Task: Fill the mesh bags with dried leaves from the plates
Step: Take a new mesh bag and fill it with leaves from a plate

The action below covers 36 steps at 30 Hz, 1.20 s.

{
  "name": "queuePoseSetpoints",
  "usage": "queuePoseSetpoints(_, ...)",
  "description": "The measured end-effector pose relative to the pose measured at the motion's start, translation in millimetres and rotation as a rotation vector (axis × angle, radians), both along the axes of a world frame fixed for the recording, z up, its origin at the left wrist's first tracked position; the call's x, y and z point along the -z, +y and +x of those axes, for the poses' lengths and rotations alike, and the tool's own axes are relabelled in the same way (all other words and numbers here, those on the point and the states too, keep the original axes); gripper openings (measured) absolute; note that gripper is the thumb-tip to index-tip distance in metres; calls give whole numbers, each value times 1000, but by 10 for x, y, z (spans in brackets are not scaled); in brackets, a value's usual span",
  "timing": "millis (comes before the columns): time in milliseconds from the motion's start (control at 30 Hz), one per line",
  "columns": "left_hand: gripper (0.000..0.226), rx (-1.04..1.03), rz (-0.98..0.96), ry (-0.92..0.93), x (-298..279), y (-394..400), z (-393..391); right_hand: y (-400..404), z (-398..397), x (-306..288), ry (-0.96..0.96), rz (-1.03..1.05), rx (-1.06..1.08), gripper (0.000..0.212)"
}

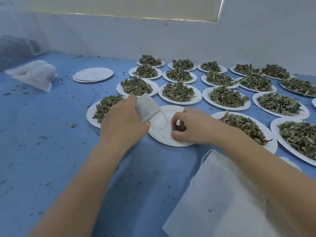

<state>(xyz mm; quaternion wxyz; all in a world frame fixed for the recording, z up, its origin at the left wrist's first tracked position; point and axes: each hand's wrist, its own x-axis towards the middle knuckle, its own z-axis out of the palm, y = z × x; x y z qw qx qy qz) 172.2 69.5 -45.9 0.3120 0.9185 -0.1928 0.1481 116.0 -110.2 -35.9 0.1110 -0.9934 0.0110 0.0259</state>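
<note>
My left hand (122,120) grips a white mesh bag (146,107) above the near edge of a white paper plate (162,134); the bag's drawstring (159,124) hangs in a loop over the plate. My right hand (189,125) curls its fingers round a small clump of dried leaves (179,128), the last leaves on that plate. Several other white plates heaped with dried green leaves (178,92) spread across the blue surface to the right and behind.
A stack of empty mesh bags (222,202) lies at the near right under my right forearm. Filled white bags (35,74) lie at the far left, next to a stack of empty plates (93,74). Leaf crumbs dot the blue cloth (51,151). A white wall closes the back.
</note>
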Motion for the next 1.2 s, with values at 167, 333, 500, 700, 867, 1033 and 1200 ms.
queuePoseSetpoints(167,28,21,51,-18,-5,-11,-9,69,-3,61,-121,18,-28,14)
queuePoseSetpoints(333,28,67,171,-32,-7,-32,-53,1,-8,-129,-180,288,51,11)
queuePoseSetpoints(500,33,139,233,-52,-12,-63,-83,54,-55,-444,-268,489,-49,11)
queuePoseSetpoints(700,36,187,-39,-73,-25,-132,-169,246,-23,-589,-229,415,-180,21)
queuePoseSetpoints(867,55,218,-202,-39,-36,-142,-187,240,-87,-718,-192,398,-226,29)
queuePoseSetpoints(1033,55,202,-194,-14,-10,-147,-165,173,-135,-775,-255,387,-202,29)
queuePoseSetpoints(1200,49,207,-214,32,14,-150,-143,73,-207,-721,-300,461,-172,31)
